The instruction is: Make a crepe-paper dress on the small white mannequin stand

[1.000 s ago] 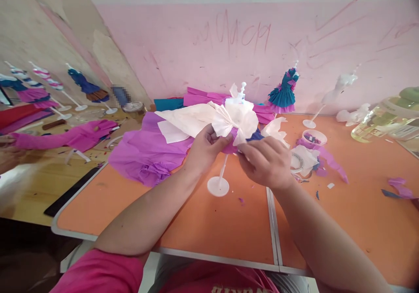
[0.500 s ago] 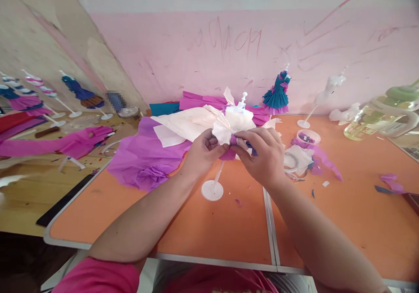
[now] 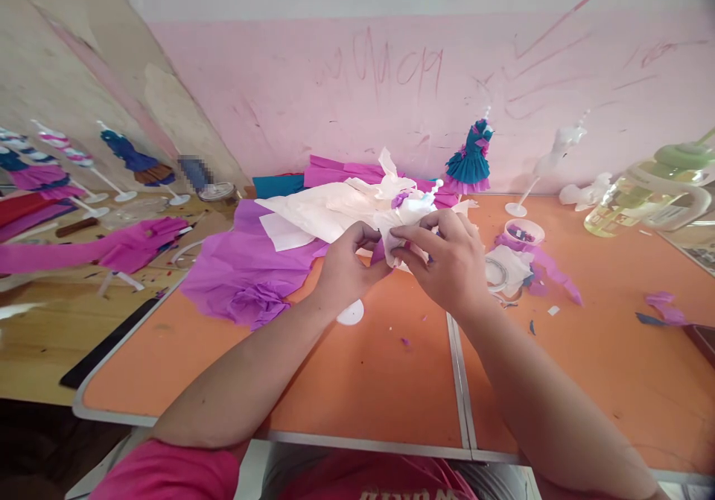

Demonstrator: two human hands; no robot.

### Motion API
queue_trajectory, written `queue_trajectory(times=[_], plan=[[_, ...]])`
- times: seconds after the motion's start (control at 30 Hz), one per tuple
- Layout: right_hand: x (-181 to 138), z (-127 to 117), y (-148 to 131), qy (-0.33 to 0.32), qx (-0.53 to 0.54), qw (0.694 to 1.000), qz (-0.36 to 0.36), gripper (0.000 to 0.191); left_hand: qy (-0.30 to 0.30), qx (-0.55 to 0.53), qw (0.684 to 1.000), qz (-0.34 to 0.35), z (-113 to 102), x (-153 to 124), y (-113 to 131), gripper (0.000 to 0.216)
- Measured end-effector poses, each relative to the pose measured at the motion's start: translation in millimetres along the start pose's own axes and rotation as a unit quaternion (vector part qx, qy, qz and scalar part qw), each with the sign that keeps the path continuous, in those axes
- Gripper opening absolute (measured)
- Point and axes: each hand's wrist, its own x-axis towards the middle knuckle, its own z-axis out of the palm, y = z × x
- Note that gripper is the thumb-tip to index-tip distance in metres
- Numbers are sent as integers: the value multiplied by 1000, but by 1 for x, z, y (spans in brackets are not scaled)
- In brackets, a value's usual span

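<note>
A small white mannequin (image 3: 427, 196) on a stand is tilted to the right between my hands, wrapped in white and purple paper. Its round base (image 3: 351, 312) shows below my left wrist. My left hand (image 3: 353, 263) is closed on the mannequin's left side, at the purple paper around its body. With thumb and fingers, my right hand (image 3: 450, 261) pinches the white crepe paper (image 3: 387, 224) against the mannequin's front. My fingers hide most of its waist. Behind lies a large sheet of white paper (image 3: 313, 206), over purple crepe paper (image 3: 223, 269).
A mannequin in a teal dress (image 3: 469, 159) and a bare white mannequin (image 3: 553, 153) stand by the wall. At right are a cup of scraps (image 3: 523, 232), a tape roll (image 3: 494, 273) and a bottle (image 3: 642, 194). More dressed mannequins (image 3: 131, 153) stand at left.
The mannequin has tipped over to the right, and its base has shifted left and up. The white paper at its front now lies flatter under my right fingers.
</note>
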Motion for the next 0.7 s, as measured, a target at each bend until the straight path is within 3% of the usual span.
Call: queue_trajectory(times=[0.2,0.37,0.43,0.53,0.63,0.7], plan=[[0,-7,-7,-38,-115,992,-27,16,-9,180,980,79,-3,3,-3,20],[3,-10,-8,-22,-106,993,-46,29,-9,252,957,146,-5,5,-8,20],[3,-11,-6,28,-61,994,-91,34,-1,271,948,166,-7,5,-11,15],[0,-13,-1,159,9,975,-155,36,58,272,936,216,-11,7,-16,12],[-3,-14,6,270,68,950,-140,35,88,250,931,251,-18,10,-18,15],[-4,-15,11,305,99,940,-116,36,82,227,937,251,-20,10,-17,16]])
